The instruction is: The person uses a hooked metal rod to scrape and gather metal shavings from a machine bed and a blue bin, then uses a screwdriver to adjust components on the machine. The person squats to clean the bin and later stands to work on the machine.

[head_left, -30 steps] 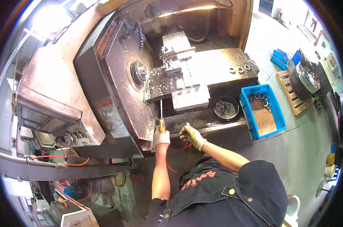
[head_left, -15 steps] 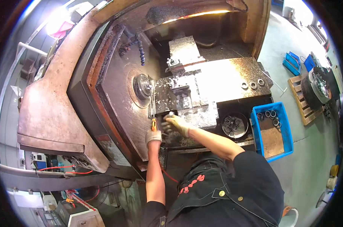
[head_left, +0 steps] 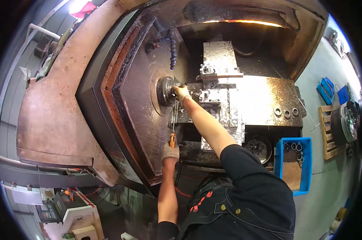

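Observation:
My gloved left hand (head_left: pixel 170 152) is wrapped round the handle of an orange air blow gun (head_left: pixel 172 140), below the lathe chuck. The gun's long thin metal nozzle points up toward the round dark chuck (head_left: pixel 164 91). At the front of the chuck is my gloved right hand (head_left: pixel 182 93), its fingers closed against the chuck face. Whatever they hold there is hidden by the glove. Just right of that hand stands the tool block (head_left: pixel 209 96) on the slide, speckled with metal chips.
Three metal rings (head_left: pixel 287 113) lie on the flat machine cover (head_left: pixel 265 86) to the right. Below it, a round pan (head_left: pixel 268 149) and a blue crate (head_left: pixel 307 168) hold more rings. A segmented blue coolant hose (head_left: pixel 173 50) hangs above the chuck.
My right hand has moved up from beside the blow gun to the chuck. The left hand still grips the gun below. The view has shifted, so the machine sits farther right.

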Demonstrator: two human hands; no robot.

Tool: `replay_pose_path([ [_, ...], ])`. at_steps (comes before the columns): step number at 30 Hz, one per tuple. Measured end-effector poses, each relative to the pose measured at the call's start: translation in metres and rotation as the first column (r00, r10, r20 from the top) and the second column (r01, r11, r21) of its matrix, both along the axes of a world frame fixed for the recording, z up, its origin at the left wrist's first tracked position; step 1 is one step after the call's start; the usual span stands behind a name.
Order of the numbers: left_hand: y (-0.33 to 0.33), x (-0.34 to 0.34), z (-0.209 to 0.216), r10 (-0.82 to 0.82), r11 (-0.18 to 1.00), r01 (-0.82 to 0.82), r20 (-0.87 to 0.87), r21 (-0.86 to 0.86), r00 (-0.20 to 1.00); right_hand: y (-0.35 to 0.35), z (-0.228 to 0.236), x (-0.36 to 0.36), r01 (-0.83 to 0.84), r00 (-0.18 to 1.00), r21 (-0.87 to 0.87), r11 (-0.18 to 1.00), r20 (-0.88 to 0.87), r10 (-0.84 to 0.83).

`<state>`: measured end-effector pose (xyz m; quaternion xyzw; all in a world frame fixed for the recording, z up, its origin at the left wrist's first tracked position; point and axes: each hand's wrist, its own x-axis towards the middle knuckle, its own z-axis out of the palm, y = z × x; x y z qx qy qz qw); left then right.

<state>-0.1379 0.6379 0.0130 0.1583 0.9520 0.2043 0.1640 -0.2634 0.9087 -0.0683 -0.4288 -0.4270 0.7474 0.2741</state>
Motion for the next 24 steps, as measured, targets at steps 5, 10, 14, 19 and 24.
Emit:
replay_pose_path([
  [5, 0.012, -0.017, 0.006, -0.028, 0.999, 0.028, -0.004, -0.045, 1.000, 0.004, 0.014, 0.013, -0.013, 0.981, -0.174, 0.985, -0.192, -0.021],
  [10, 0.018, -0.031, 0.009, -0.008, 0.993, 0.008, 0.005, -0.117, 1.000, 0.003, 0.020, 0.014, -0.072, 0.977, -0.312, 0.947, -0.214, 0.004],
  [14, 0.034, -0.027, 0.034, -0.017, 0.993, 0.017, 0.003, -0.113, 1.000, 0.007, 0.015, 0.017, -0.033, 0.987, -0.289, 0.957, -0.161, -0.014],
  [19, 0.024, -0.038, 0.029, -0.011, 0.979, 0.006, -0.024, -0.201, 1.000, -0.010, 0.018, 0.006, 0.042, 0.997, -0.186, 0.982, -0.063, -0.054],
  [24, 0.061, -0.026, 0.045, 0.005, 0.987, -0.004, 0.004, -0.163, 1.000, 0.030, -0.023, -0.007, 0.254, 0.967, 0.035, 0.967, -0.032, -0.253],
])
